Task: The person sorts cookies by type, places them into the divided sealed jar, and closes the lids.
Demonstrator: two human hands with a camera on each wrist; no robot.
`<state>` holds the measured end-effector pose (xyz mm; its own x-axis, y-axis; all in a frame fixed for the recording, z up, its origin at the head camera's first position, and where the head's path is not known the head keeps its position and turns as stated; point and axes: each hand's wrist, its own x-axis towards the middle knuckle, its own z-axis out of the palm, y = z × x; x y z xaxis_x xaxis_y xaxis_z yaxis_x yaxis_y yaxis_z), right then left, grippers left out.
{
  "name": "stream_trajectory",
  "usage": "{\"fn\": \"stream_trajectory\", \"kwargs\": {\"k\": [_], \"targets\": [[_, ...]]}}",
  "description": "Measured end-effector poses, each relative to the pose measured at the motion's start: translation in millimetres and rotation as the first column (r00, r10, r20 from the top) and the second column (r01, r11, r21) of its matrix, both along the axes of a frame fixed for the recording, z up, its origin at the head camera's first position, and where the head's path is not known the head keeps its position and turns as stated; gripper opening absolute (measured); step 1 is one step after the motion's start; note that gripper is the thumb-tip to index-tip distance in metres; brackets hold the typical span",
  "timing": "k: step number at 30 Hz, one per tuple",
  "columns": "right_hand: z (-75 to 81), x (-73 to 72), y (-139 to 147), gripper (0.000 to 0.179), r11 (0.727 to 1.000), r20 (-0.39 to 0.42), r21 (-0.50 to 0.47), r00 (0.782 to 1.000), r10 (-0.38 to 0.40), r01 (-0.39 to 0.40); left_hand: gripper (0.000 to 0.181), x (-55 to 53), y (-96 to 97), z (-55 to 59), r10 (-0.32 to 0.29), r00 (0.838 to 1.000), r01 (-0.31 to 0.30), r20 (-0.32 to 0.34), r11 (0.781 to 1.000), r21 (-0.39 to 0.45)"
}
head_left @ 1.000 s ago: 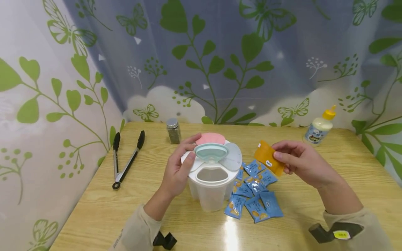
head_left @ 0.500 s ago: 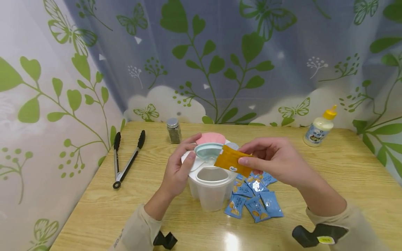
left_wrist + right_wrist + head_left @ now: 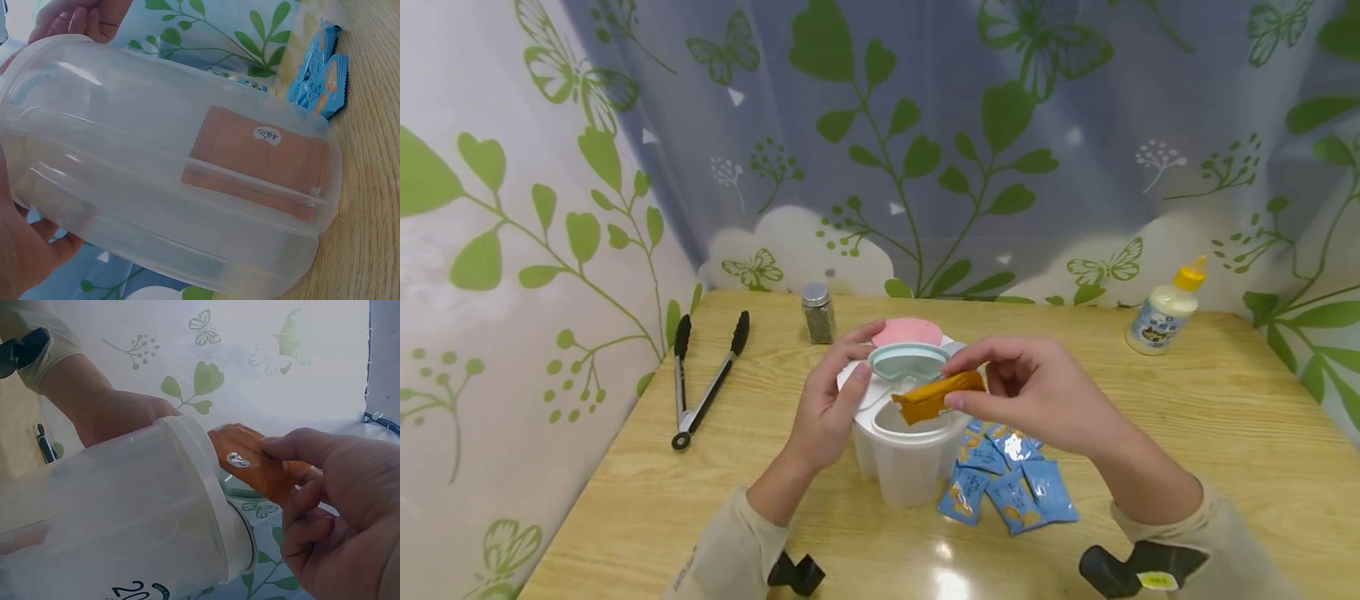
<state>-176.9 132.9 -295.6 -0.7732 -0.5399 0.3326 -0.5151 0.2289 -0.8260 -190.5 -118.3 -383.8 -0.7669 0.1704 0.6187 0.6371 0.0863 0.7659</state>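
My left hand (image 3: 826, 404) grips the left side of a clear plastic storage container (image 3: 904, 475), thumb on its white lid. The pale green flap (image 3: 910, 362) stands raised behind an uncovered front opening. Over that opening, my right hand (image 3: 1037, 400) pinches an orange snack packet (image 3: 928, 398) between thumb and fingers, its free end tilted down at the rim. In the right wrist view the same orange packet (image 3: 247, 456) overlaps the container's mouth. Through the clear wall, the left wrist view shows another orange packet (image 3: 259, 153) lying inside near the bottom.
Several blue snack packets (image 3: 1017, 500) lie on the table right of the container. Metal tongs (image 3: 706, 396) with black tips rest at the left. A spice jar (image 3: 817, 314) stands behind, and a yellow-capped squeeze bottle (image 3: 1161, 312) stands at the back right.
My right hand has carried the orange packet leftward from beside the blue packets to above the container's opening, and the packet has tilted downward. My left hand keeps its hold on the container.
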Motion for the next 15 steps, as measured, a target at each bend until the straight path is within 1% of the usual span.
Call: {"fn": "stream_trajectory", "kwargs": {"k": [2,5,11,15], "targets": [[0.0,-0.2,-2.1,0.022,1.0,0.01,0.003,1.0,-0.018,0.018,0.02,-0.9,-0.1,-0.2,-0.004,1.0,0.004,-0.001,1.0,-0.002],[-2.1,-0.2,-5.7,0.023,1.0,0.025,0.012,0.999,-0.024,0.024,0.02,-1.2,-0.2,-0.6,-0.004,1.0,0.004,-0.004,1.0,-0.005],[-7.1,-0.6,-7.3,0.019,0.999,0.07,0.025,0.997,-0.038,0.037,0.02,-0.1,-0.1,-0.7,-0.007,1.0,0.007,0.019,1.0,-0.002],[-9.7,-1.5,-7.7,0.017,1.0,0.086,0.009,0.996,-0.026,0.025,0.02,-0.1,-0.8,-0.1,-0.005,1.0,0.005,0.015,1.0,0.001]]}}
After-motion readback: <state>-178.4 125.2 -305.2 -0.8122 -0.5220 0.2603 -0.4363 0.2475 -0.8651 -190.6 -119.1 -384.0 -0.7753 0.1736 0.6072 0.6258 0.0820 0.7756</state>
